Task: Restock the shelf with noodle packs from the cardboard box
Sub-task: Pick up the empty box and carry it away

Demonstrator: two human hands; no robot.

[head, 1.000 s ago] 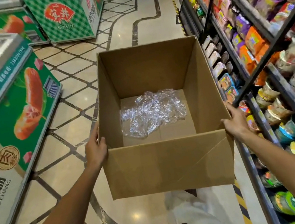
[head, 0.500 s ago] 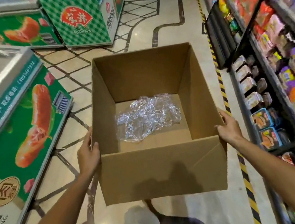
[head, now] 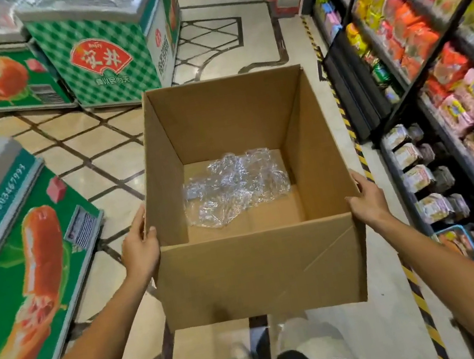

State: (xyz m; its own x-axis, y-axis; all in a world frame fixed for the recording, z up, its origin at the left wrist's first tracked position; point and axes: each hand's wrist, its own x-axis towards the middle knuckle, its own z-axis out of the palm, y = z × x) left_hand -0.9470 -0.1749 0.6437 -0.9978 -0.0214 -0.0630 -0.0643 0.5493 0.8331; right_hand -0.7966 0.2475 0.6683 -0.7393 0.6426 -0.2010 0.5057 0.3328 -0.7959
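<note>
I carry an open cardboard box (head: 258, 273) in front of me above the floor. Inside it lies only a crumpled sheet of clear plastic (head: 235, 187); I see no noodle packs in it. My left hand (head: 140, 247) presses flat against the box's left wall with its thumb at the front corner of the rim. On the right wall my right hand (head: 366, 199) does the same, fingers straight. The shelf (head: 420, 74) on the right is filled with noodle packs (head: 406, 32) in orange, pink and purple wrappers.
Chest freezers stand to the left (head: 20, 249) and ahead on the left (head: 109, 56). A tiled aisle (head: 239, 39) runs forward between them and the shelf. Yellow-black tape (head: 345, 116) marks the floor along the shelf's foot.
I have walked forward along the aisle with the box; the freezers and shelf slide past. Both hands keep the same hold on the box's sides.
</note>
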